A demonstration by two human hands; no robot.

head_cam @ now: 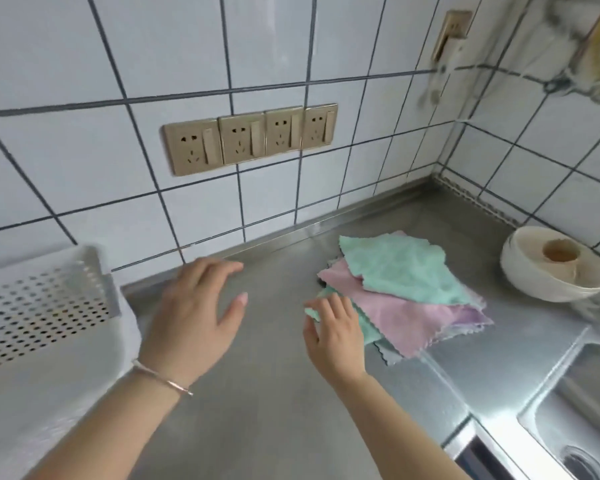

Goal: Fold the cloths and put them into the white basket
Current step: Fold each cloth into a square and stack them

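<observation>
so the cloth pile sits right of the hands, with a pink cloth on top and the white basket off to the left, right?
Not quite: in the head view the top cloth of the pile is green, with the pink cloth under it. The pile does sit right of both hands, and the white basket is to the left.

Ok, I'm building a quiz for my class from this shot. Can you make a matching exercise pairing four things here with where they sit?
Things:
1. white basket
2. top green cloth
3. cream bowl
4. sockets

Places:
A. on the tiled wall
B. far left of the counter
C. on top of the cloth pile
D. right, by the corner wall

Pairs: 1-B, 2-C, 3-D, 4-A
</observation>
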